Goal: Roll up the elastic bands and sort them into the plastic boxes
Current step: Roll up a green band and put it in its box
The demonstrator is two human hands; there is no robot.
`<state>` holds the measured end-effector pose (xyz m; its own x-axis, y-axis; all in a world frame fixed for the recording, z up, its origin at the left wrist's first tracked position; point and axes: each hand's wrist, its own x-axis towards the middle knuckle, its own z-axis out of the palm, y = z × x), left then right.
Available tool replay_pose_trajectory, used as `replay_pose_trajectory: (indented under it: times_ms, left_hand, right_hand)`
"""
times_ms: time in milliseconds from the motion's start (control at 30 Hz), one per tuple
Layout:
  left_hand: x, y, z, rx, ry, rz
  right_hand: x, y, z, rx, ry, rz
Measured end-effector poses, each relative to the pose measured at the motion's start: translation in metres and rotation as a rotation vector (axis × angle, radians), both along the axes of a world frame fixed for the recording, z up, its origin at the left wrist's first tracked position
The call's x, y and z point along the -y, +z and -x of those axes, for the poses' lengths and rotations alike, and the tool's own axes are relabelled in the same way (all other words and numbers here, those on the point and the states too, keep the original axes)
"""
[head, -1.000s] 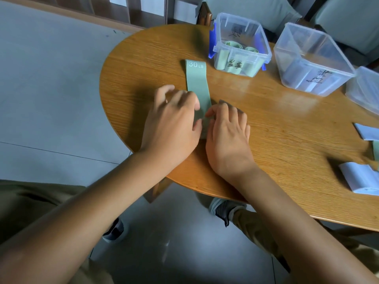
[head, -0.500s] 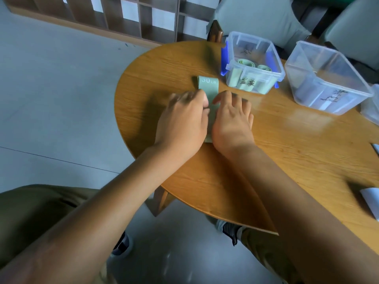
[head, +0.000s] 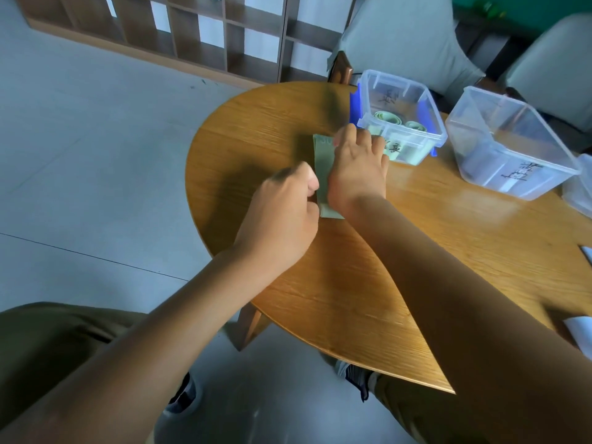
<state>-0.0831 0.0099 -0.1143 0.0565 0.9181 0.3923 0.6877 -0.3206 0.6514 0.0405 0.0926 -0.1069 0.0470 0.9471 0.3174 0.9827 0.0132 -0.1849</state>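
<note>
A pale green elastic band (head: 323, 161) lies flat on the round wooden table (head: 352, 283), running away from me. My right hand (head: 358, 168) lies flat along it with straight fingers, pressing its far part down. My left hand (head: 285, 209) has curled fingers at the band's left edge near its close end and seems to pinch it; the grip itself is hidden. Just beyond the band stands a clear plastic box with blue latches (head: 400, 116) holding rolled green bands (head: 387, 118). A second clear box (head: 509, 145) stands to its right.
A third clear box (head: 579, 190) shows at the right edge. Part of a white band (head: 579, 331) lies at the table's near right. Grey chairs stand behind the table and a wooden shelf unit lines the far wall. My shoes are under the table.
My right hand slid forward along the band toward the first box. My left hand curled its fingers at the band's near left edge. The camera tipped back, showing more of the room.
</note>
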Motion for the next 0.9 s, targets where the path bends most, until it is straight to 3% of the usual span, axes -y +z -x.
replay_pose_trajectory:
  times_ms: [100,267,567,900]
  left_hand:
    - [0.0,-0.001,-0.005,0.019,-0.027,-0.012]
    - [-0.001,-0.008,-0.011,0.097,-0.046,-0.026]
    - [-0.001,-0.013,-0.01,0.034,-0.069,-0.081]
    - [0.013,-0.009,-0.003,-0.01,-0.106,-0.092]
  right_hand:
    - [-0.011,0.001,0.003,0.037,-0.013,-0.04]
    - [-0.014,0.003,0.005,-0.058,0.054,-0.121]
    - [0.02,0.007,-0.017,-0.76,-0.038,-0.169]
    - [0.111,0.004,-0.037,-0.956,-0.092,-0.064]
